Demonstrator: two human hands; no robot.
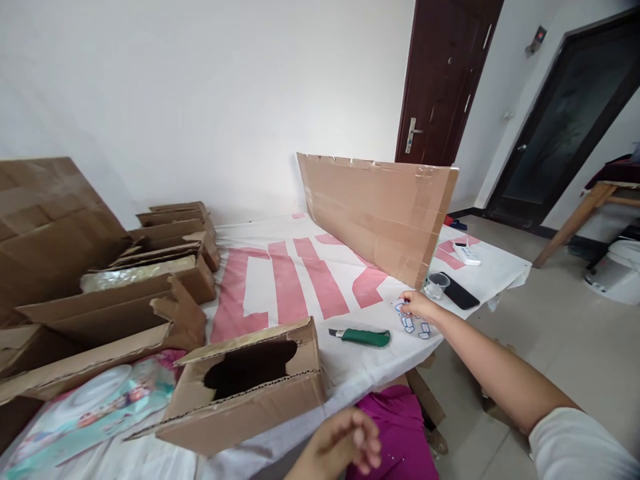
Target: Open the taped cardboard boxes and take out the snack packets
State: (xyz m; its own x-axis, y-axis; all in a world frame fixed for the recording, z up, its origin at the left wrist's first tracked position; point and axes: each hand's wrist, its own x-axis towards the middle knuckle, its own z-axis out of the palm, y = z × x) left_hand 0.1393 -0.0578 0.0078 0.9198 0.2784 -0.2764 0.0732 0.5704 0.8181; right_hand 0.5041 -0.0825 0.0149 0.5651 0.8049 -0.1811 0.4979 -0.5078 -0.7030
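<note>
My right hand [419, 307] reaches to the table's right side, its fingers closed on a small white cutout with a blue outline [399, 305]. Several similar blue-edged cutouts [424, 331] lie just below that hand; their kind is too small to make out. My left hand [347, 443] is low in front of the table edge, fingers loosely curled and apart, with nothing seen in it. A green utility knife [367, 337] lies on the cloth left of the cutouts, its blade end pointing left. Behind my right hand stands a small clear cup [437, 285].
An open cardboard box [240, 417] sits at the front edge. More boxes [150, 280] and a wipes pack [100, 407] fill the left. A large cardboard sheet [375, 213] stands upright behind. A black phone [459, 291] and a white device [467, 253] lie right.
</note>
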